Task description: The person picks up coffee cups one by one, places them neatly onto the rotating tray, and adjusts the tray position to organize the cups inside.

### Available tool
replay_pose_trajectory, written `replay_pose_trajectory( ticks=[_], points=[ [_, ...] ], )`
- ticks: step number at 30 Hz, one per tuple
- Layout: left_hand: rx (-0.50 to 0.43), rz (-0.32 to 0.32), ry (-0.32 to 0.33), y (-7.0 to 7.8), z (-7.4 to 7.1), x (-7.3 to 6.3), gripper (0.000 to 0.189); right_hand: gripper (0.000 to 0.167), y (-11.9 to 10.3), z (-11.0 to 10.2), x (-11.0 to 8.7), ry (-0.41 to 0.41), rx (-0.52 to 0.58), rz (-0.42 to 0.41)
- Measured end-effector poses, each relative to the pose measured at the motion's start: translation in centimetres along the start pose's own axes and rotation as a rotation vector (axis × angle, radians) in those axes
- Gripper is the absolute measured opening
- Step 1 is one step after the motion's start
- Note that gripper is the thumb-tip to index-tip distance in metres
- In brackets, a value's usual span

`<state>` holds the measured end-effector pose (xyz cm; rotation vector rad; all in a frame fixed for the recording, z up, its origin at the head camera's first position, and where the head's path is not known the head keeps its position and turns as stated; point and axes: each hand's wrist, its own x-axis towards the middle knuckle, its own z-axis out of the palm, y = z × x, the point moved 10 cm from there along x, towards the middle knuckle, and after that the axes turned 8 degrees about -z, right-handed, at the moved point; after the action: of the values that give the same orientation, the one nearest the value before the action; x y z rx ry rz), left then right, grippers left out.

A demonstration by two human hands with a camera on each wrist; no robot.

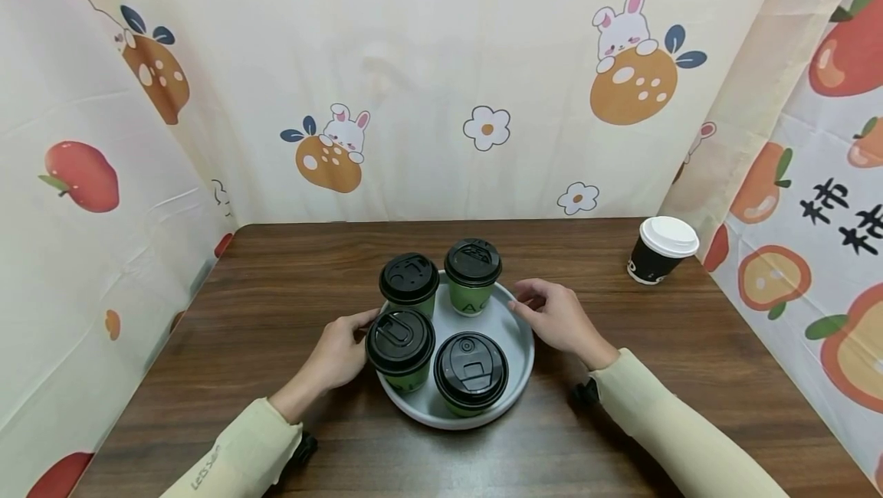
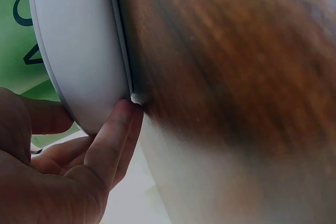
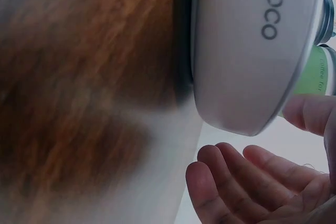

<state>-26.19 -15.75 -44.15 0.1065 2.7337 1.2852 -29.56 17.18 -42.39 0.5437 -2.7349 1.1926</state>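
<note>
A round white tray [image 1: 519, 345] lies on the wooden table, bearing several green paper cups with black lids, one of them the front-right cup [image 1: 471, 375]. My left hand [image 1: 341, 351] holds the tray's left edge. The left wrist view shows its thumb over the rim and its fingertips against the tray's wall [image 2: 79, 35], low near the table. At the tray's right edge is my right hand [image 1: 557, 318]. Its thumb is by the rim, while the other fingers, loosely bent, stay apart from the lettered wall [image 3: 252, 66] in the right wrist view.
A black paper cup [image 1: 651, 262] with a white lid stands at the table's back right. Printed cloth [image 1: 428, 61] hangs behind the table [image 1: 297, 268] and along both sides.
</note>
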Motion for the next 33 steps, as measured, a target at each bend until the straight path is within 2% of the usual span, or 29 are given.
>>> replay_pose_trajectory(
  ticks=[8, 22, 33],
  points=[
    [0.004, 0.002, 0.008, 0.0, 0.0, 0.1, 0.043, 0.035, 0.3, 0.5, 0.7, -0.010, -0.042, 0.004],
    [-0.004, -0.014, 0.000, -0.3, 0.1, 0.1, 0.044, 0.027, 0.5, 1.4, 1.8, -0.052, -0.022, 0.037],
    [-0.008, -0.001, 0.002, -0.2, 0.1, 0.2, 0.043, 0.023, 0.7, 1.8, 2.5, -0.073, -0.033, 0.023]
  ],
)
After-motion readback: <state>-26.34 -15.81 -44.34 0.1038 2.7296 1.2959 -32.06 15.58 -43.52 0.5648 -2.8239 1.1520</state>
